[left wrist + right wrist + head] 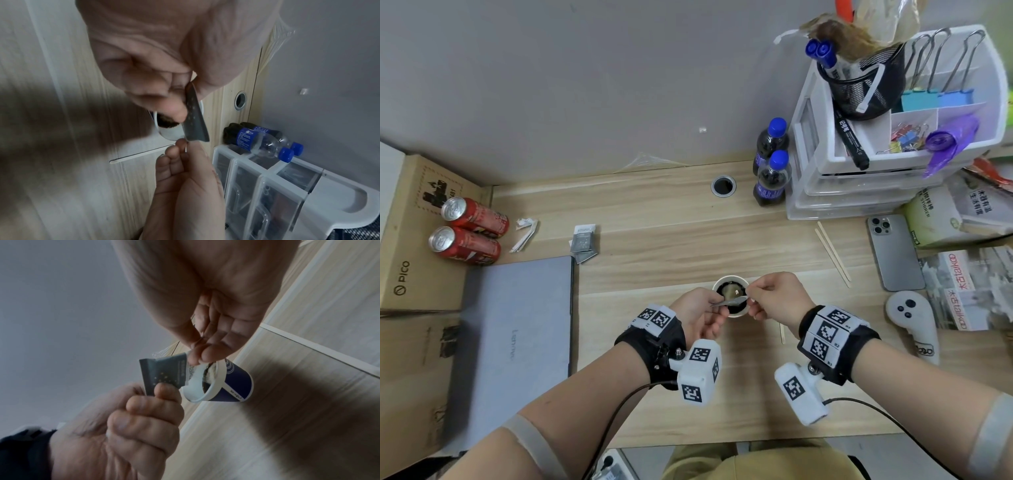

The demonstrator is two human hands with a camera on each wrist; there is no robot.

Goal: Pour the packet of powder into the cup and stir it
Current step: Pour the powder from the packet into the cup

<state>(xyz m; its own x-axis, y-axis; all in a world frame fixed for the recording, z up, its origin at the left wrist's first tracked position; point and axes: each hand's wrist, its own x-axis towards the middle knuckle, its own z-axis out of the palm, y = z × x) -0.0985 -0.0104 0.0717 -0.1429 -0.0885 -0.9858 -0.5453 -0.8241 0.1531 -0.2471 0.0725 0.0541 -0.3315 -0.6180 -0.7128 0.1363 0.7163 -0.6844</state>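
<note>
A small white-and-blue paper cup (743, 312) (236, 382) stands on the wooden desk, holding dark liquid with a pale lump of powder on top. Over its mouth a dark grey powder packet (730, 302) (194, 120) (164, 374) lies tilted, its torn end at the rim. My left hand (717, 306) (176, 113) (162, 389) pinches the packet's closed end. My right hand (749, 295) (180, 144) (197, 356) pinches the torn end just above the cup. Two wooden stir sticks (832, 253) lie to the right, and a third (782, 332) (139, 154) lies beside my right wrist.
A closed laptop (517, 325) and two red cans (469, 233) sit to the left, with spare packets (583, 240) behind. Two blue-capped bottles (770, 171) and a white drawer organiser (859, 178) stand at the back right. A phone (895, 253) and controller (911, 318) lie to the right.
</note>
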